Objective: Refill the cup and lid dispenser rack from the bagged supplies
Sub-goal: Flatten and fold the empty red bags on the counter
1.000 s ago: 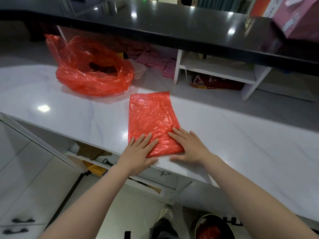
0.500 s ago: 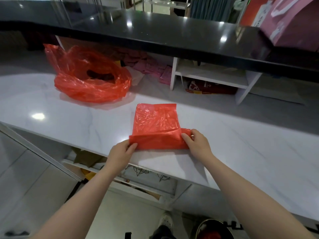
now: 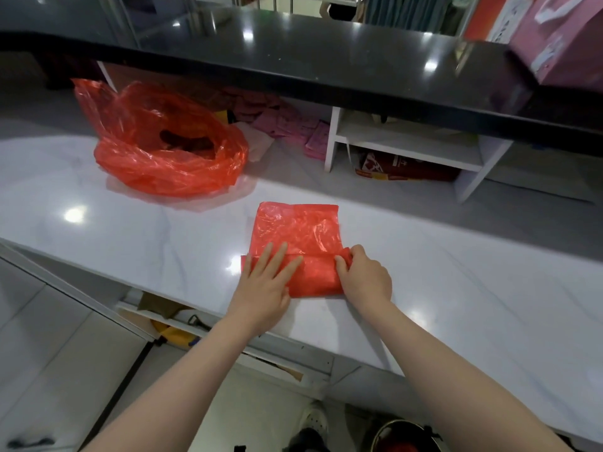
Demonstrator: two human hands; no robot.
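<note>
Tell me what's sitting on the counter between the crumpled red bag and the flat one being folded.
Nothing: in the head view, bare white counter separates the crumpled red bag from the flat red bag, which lies apart from it.

A shop's service counter: raised black customer ledge (image 3: 326,60) above a white worktop (image 3: 130,239).

1. Folded plastic bag (image 3: 297,233): translucent red, glossy.
2. Crumpled bag (image 3: 163,151): the same red, with a dark patch inside.
3. Bench (image 3: 130,236): white, faint grey marble veining.
4. Upper counter (image 3: 293,57): glossy black.
5. Shelf unit (image 3: 408,148): white.
</note>
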